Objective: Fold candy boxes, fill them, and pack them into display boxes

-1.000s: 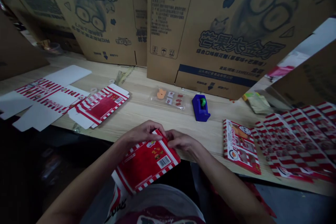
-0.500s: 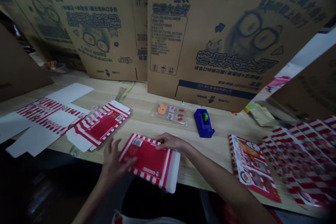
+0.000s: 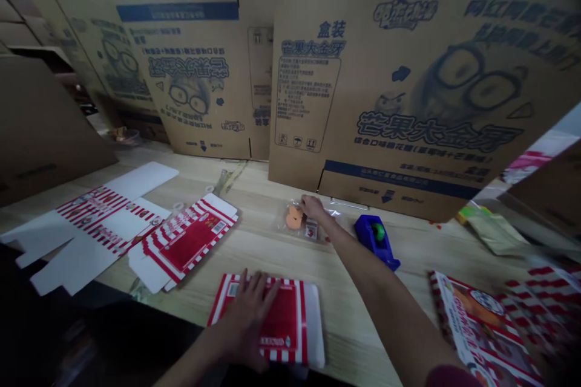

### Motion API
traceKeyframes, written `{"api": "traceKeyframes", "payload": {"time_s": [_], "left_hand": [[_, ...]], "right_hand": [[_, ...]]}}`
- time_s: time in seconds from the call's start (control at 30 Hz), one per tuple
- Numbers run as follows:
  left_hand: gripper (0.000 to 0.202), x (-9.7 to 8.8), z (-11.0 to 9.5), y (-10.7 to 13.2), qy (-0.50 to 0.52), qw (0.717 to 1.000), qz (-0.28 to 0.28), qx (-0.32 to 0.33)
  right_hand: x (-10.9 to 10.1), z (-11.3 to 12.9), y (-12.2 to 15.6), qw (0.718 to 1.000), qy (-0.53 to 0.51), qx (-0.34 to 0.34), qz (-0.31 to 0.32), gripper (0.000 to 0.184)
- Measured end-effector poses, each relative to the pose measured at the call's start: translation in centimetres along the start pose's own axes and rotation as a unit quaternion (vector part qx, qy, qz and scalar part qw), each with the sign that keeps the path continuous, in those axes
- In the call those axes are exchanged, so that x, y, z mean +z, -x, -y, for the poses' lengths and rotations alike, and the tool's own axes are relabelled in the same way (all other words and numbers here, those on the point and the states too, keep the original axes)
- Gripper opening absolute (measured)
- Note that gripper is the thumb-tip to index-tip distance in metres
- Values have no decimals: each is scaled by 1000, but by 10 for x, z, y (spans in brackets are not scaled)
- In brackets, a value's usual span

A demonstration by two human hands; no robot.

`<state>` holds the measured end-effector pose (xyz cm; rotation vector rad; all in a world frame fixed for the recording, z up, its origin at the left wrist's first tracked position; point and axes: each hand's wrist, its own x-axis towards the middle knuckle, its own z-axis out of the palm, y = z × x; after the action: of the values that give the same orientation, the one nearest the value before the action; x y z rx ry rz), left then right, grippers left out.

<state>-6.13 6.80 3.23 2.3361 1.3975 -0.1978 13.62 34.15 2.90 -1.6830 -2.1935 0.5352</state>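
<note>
My left hand (image 3: 249, 314) lies with spread fingers on a red and white striped carton (image 3: 285, 320), folded flat with a white flap at its right end, at the table's front edge. Farther back, my right hand (image 3: 312, 205) has its fingers closed at the upper edge of a clear plastic packet (image 3: 296, 231). Inside the packet an orange animal-shaped piece and small printed squares show; my right hand and wrist cover part of it. To the right of the packet stands a blue tape dispenser (image 3: 376, 240) with a green core.
Stacked flat cartons (image 3: 195, 242) and an unfolded carton (image 3: 104, 211) lie on the left. Large brown cardboard boxes (image 3: 336, 151) wall off the back. At right are a printed striped carton (image 3: 490, 326), more striped cartons (image 3: 544, 296) and a pale pouch (image 3: 494, 233).
My right hand has left the striped carton and reached back to the plastic packet. My left hand has moved right and now rests flat on the carton, which lies on the table. The view has shifted.
</note>
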Motion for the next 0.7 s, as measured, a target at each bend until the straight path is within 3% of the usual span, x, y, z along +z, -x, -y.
{"api": "traceKeyframes", "payload": {"time_s": [0.07, 0.2, 0.3, 0.4, 0.53, 0.63, 0.7], "left_hand": [[130, 0, 10, 11, -12, 997, -50, -55], [118, -3, 29, 32, -26, 981, -127, -141], [118, -3, 30, 36, -25, 976, -147, -157], [117, -2, 18, 30, -29, 974, -176, -140], [113, 0, -4, 16, -39, 968, -220, -114], [114, 2, -16, 7, -57, 967, -233, -88], [116, 5, -19, 2, -61, 970, -226, -71]], "right_hand": [[-2, -1, 16, 999, -4, -32, 2, 8], [-20, -4, 66, 996, -36, -69, -42, 19], [-32, -11, 110, 993, -62, -73, -70, 24], [-33, -20, 148, 987, -108, -92, -71, 30], [-32, -22, 185, 977, -152, -146, 35, 33], [-34, -17, 204, 970, -109, -167, 141, 34], [-31, -14, 213, 970, -82, -149, 175, 34]]}}
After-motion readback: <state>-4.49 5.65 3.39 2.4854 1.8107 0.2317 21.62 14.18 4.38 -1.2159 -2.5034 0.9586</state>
